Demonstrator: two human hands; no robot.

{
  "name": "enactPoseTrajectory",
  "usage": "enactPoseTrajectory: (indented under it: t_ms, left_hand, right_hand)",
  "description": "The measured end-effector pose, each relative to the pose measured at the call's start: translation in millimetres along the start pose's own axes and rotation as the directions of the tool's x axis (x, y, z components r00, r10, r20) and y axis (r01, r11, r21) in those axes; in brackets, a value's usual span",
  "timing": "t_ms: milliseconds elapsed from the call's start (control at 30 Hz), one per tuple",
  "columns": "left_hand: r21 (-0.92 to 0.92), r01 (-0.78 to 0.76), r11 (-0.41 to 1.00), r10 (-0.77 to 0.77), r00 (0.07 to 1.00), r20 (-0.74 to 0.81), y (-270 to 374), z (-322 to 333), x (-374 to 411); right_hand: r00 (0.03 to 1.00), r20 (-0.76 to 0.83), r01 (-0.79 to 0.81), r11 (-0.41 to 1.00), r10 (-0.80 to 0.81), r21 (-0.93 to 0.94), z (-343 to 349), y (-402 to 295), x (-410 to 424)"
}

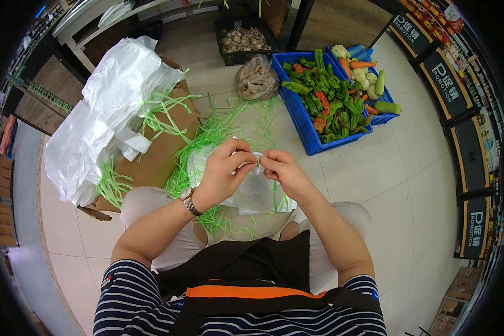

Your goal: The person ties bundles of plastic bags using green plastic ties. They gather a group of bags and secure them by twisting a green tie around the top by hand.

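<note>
My left hand (pixel 229 170), with a wristwatch on the wrist, pinches thumb and fingertips at the gathered top of a clear plastic bag (pixel 254 189). Close beside it, my right hand (pixel 284 171) pinches the same gathered part. A bit of green shows between the fingertips; the fingers hide exactly how it runs. Below the right hand hangs a thin green plastic strip (pixel 275 196). The bag is between my bent knees, over more white plastic. Loose green strips (pixel 210 138) lie heaped on the floor past my left hand.
White plastic bags (pixel 109 96) drape over a cardboard box (pixel 159 155) at left. Ahead stand a bag of brownish produce (pixel 258 80) and a black crate (pixel 245 54). Blue crates hold green peppers (pixel 325 94) and mixed vegetables (pixel 367 80). Shelves with promotion signs (pixel 447 82) line the right.
</note>
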State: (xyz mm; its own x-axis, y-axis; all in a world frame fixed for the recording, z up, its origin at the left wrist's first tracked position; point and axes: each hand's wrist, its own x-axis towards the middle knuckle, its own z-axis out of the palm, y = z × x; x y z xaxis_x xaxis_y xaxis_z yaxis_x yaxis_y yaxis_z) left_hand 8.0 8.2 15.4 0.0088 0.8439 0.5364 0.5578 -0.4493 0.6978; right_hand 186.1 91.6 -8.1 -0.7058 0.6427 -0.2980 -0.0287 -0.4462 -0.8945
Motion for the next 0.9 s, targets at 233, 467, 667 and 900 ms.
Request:
enactPoseTrajectory:
  t_ms: [233, 467, 667, 900]
  left_hand:
    - [0.074, -0.060, 0.995, 0.057, 0.997, 0.053, -7.1, 5.4, -1.9]
    - [0.258, -0.199, 0.945, 0.169, 0.977, 0.134, -14.0, 8.5, -3.3]
    - [0.152, 0.068, 0.986, -0.083, 0.992, 0.093, -37.9, 10.5, -5.1]
    - [-0.193, 0.541, 0.818, -0.535, 0.840, 0.089, -50.6, 9.0, 0.3]
  right_hand:
    - [0.999, -0.044, 0.002, 0.999, -0.004, -0.048, 0.0, 2.7, -0.2]
    - [0.999, -0.031, -0.022, 1.000, 0.022, -0.016, -2.1, 2.6, 0.1]
    - [0.997, -0.066, -0.041, 0.999, 0.040, -0.012, 3.0, -9.7, -6.8]
    - [0.879, 0.458, -0.252, 0.945, 0.133, 0.209, -7.6, -24.0, -22.0]
